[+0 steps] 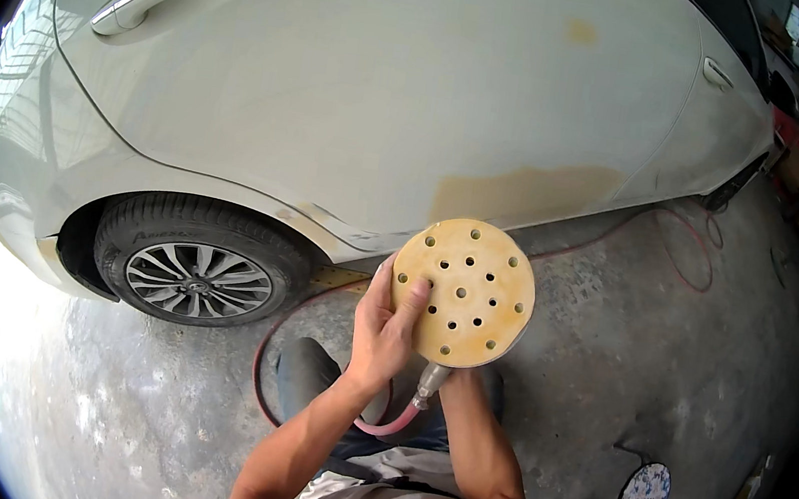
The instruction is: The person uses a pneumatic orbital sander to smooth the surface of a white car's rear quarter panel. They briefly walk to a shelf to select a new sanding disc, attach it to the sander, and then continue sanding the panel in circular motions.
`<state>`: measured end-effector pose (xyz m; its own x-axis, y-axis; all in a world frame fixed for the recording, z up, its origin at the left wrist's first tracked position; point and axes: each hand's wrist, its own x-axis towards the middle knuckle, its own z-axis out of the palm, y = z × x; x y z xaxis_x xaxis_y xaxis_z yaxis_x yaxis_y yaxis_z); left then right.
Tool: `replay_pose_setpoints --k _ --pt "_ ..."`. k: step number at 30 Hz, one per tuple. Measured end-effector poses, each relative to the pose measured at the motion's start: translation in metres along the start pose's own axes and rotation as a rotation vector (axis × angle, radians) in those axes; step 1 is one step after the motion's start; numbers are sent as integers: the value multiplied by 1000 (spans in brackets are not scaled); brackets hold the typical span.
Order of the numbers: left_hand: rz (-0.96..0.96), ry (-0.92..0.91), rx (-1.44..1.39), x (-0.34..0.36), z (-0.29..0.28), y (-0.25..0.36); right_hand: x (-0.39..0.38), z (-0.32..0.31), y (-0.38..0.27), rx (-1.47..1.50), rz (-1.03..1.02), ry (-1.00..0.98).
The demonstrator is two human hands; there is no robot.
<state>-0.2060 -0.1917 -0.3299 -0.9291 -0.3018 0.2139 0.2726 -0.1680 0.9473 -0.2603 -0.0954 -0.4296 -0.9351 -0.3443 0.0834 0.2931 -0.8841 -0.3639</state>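
Sanding disc, tan, round and dotted with small holes, faces up at you, held in front of the lower edge of the car door. Your left hand is curled against its left rim, thumb pressed flat onto the face and the other fingers wrapped behind it. Your right hand is hidden behind the disc; only the right forearm shows rising to it, so you cannot tell how that hand is closed. A metal fitting sticks out below the disc, and a pink air hose curves away from it between your forearms.

No containers show near your hands. On the concrete floor to your right lies a round, speckled pad, well apart from the disc. A red hose loops over the floor by the car's sill. The rear wheel sits to your left, and a patch of tan filler marks the door just above the disc.
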Motion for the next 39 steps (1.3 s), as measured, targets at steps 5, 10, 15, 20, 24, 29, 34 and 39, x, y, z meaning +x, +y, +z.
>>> replay_pose_setpoints --k 5,10,15,20,24,29,34,39 --pt "-117 214 6 9 -32 -43 14 24 -8 -315 -150 193" --pt "-187 -7 212 -12 -35 -87 79 68 -19 -402 -268 240" --pt "8 -29 419 47 -17 -67 134 136 -3 -1343 -896 188" --pt "-72 -156 350 97 -37 -154 164 129 31 -1747 -1144 -136" --pt "-122 -41 193 85 -33 -160 160 115 38 -1836 -1129 -186" --pt "9 -59 373 89 -36 -119 162 131 40 -1823 -1061 -170" --pt "-42 -46 341 87 -41 -118 159 132 45 -1823 -1089 -213" --pt "-95 -52 322 86 -56 -123 158 143 56 -1802 -1032 -276"
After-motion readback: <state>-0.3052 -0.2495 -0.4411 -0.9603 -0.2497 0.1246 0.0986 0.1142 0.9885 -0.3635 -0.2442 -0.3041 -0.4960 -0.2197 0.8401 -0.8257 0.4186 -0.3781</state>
